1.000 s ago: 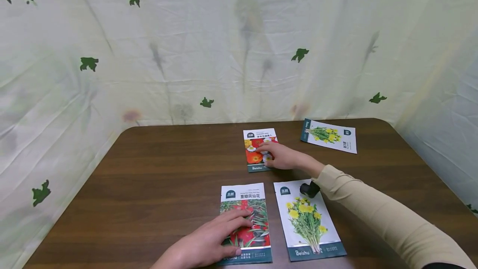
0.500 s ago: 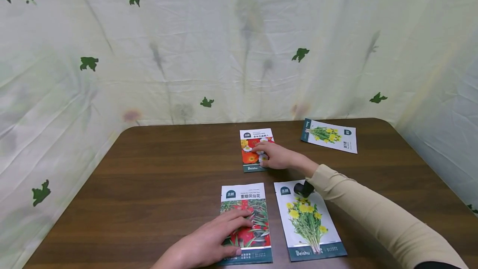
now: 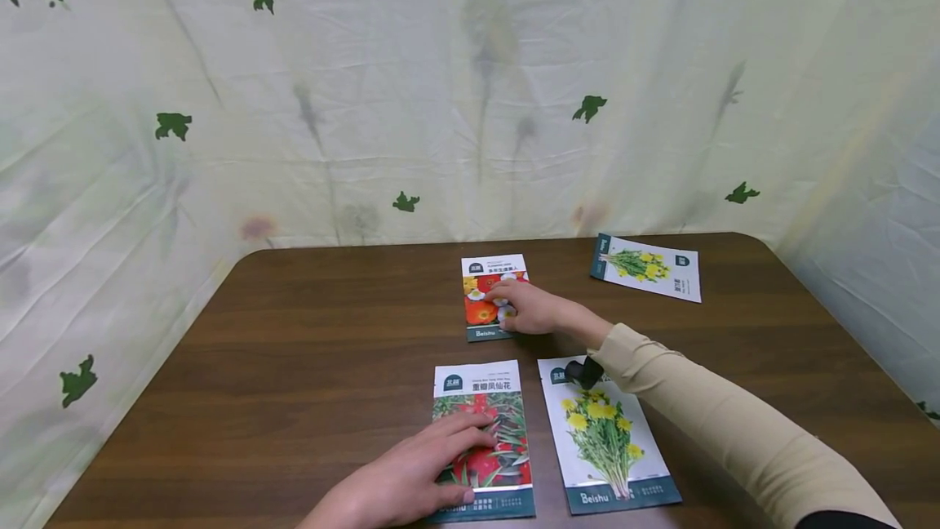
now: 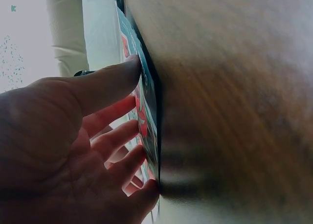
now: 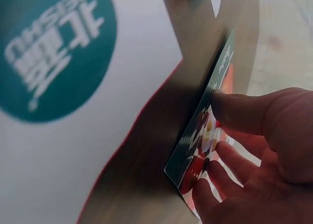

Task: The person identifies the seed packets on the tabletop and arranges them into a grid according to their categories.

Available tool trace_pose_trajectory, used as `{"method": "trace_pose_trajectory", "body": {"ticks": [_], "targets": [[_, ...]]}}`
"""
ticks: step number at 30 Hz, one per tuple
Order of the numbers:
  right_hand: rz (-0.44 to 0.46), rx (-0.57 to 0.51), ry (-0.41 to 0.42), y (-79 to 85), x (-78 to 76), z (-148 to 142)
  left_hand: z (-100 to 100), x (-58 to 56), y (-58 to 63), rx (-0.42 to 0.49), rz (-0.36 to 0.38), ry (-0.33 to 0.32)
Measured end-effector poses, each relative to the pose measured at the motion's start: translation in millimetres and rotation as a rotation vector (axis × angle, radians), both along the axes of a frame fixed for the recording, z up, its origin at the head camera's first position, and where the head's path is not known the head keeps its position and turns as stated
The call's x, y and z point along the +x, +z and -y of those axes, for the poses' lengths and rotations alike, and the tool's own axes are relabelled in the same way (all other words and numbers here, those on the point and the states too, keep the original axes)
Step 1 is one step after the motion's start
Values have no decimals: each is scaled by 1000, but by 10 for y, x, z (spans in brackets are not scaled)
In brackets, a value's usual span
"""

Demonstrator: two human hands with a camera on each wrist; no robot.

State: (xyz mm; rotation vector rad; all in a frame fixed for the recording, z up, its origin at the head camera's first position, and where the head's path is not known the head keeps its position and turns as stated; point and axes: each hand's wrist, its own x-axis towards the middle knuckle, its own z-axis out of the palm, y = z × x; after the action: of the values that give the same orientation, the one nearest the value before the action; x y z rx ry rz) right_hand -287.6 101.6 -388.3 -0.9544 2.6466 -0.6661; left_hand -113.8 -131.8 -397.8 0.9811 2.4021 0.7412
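Note:
In the head view my left hand (image 3: 414, 464) rests on a seed packet with red flowers (image 3: 510, 423), fingers spread over its picture. The left wrist view has that hand's thumb and fingertips against the packet's face as it lies on the table. Farther back, my right hand (image 3: 539, 310) touches a smaller seed packet with orange, red and white flowers (image 3: 481, 313). Its thumb and loosely bent fingertips press on the face of that packet, as the right wrist view shows; the hand covers its right part. A seed packet with yellow flowers (image 3: 598, 447) lies below my right forearm.
A smaller yellow-flower packet (image 3: 646, 268) lies sideways at the back right of the brown wooden table (image 3: 294, 366). Behind the table hangs a pale cloth (image 3: 441, 104) with leaf prints. A black wrist camera (image 3: 583, 371) overlaps the top of the near yellow-flower packet.
My right hand has slid the orange-flower packet leftward across the table, its forearm following. My left hand and the red-flower packet have stayed put.

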Motion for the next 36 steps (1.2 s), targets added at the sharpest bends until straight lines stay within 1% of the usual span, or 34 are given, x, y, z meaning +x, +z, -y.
{"method": "trace_pose_trajectory", "body": {"ticks": [11,15,21,26,29,33,36], "targets": [[-26,5,4,-23,-15,111,12,-6,-2,-6,15,3],[-36,11,-1,-13,-5,146,9,0,-6,-5,5,1],[-25,12,-19,-23,-2,199,12,1,-17,-1,-11,-4],[-42,8,-14,-41,-12,237,10,-5,-11,0,0,-1],[-39,4,-22,-37,-3,266,12,-4,-10,6,-7,-7],[-48,1,-32,-39,9,308,17,7,-18,14,-39,-20],[-49,0,-42,-42,17,341,19,7,-21,14,-41,-20]]}}
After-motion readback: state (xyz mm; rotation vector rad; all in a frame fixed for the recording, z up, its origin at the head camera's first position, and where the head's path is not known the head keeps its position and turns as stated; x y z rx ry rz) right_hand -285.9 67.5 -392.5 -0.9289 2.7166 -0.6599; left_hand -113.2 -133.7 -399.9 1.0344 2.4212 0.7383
